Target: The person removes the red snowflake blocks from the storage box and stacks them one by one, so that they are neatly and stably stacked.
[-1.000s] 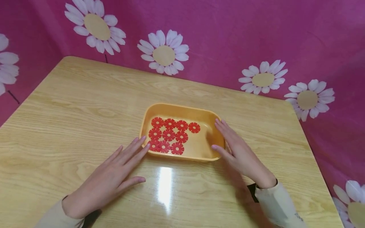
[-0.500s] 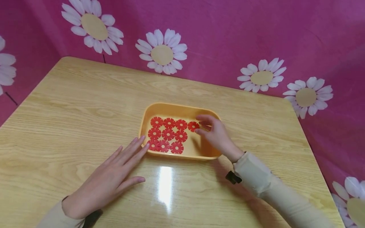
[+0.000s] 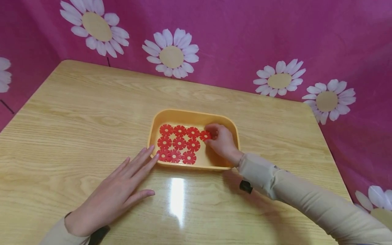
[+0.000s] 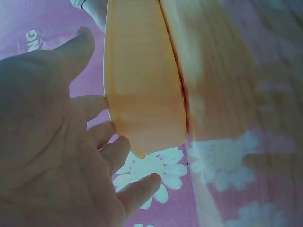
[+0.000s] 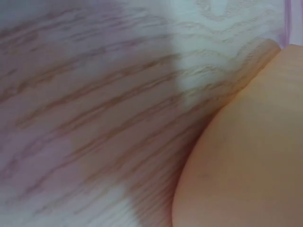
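Note:
Red interlocking discs [image 3: 179, 143], flower-shaped with notched rims and a centre hole, lie in rows inside a yellow-orange plastic tray [image 3: 196, 113]. My right hand [image 3: 223, 141] reaches into the tray's right half, thumb and fingers curled about the right edge of the disc at the end of the far row [image 3: 205, 136]. Outstretched, my left hand [image 3: 114, 192] has its fingertips at the tray's near left corner. The left wrist view has this hand [image 4: 66, 137] beside the tray's outer wall [image 4: 144, 80], fingers at its edge. The right wrist view shows tray wall [image 5: 251, 156], no fingers.
The tray stands on a light wood-grain table [image 3: 101, 102] with a bright reflection in front of it. Behind and beside the table hangs a pink cloth [image 3: 226, 37] printed with white daisies. The table's right edge slants down past the right sleeve [image 3: 291, 183].
My right hand has gone from the tray's right rim into the tray and closed in on the end disc, which has shifted slightly left towards its row. My left hand stays in place.

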Demonstrator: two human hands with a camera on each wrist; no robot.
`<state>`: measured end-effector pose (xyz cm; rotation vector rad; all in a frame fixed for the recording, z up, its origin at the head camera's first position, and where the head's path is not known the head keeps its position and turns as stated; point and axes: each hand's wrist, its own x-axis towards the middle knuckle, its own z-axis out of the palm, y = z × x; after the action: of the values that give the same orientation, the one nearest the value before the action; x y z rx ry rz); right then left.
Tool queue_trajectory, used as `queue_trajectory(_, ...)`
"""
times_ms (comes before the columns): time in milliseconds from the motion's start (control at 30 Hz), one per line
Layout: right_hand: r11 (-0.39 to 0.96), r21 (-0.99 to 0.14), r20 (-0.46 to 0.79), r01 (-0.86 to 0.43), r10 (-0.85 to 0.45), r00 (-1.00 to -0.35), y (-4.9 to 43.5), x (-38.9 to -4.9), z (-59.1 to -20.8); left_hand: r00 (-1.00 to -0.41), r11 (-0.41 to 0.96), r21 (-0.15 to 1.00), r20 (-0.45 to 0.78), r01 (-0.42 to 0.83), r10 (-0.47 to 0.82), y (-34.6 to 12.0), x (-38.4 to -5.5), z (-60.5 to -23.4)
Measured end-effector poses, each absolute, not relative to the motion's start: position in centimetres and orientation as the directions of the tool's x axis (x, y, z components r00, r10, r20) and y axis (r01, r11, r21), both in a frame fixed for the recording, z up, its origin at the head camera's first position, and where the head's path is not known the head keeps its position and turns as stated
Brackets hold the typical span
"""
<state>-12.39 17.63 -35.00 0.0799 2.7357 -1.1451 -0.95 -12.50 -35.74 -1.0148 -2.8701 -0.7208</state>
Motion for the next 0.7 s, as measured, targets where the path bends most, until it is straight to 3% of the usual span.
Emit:
queue_trajectory(200, 0.727, -0.675, -0.189, 0.129, -0.001, -0.982, 17.47, -12.65, -35.14, -0.79, 0.683, 0.422, 0.154, 0.596, 0.594, -12.51, -1.01, -35.66)
queue_trajectory(700, 0.654, -0.738, -0.225, 0.168, -0.005, -0.974, 17.86, -12.44, -34.21, -0.791, 0.683, 0.42, 0.168, 0.597, 0.588, -12.49, -0.95, -35.76)
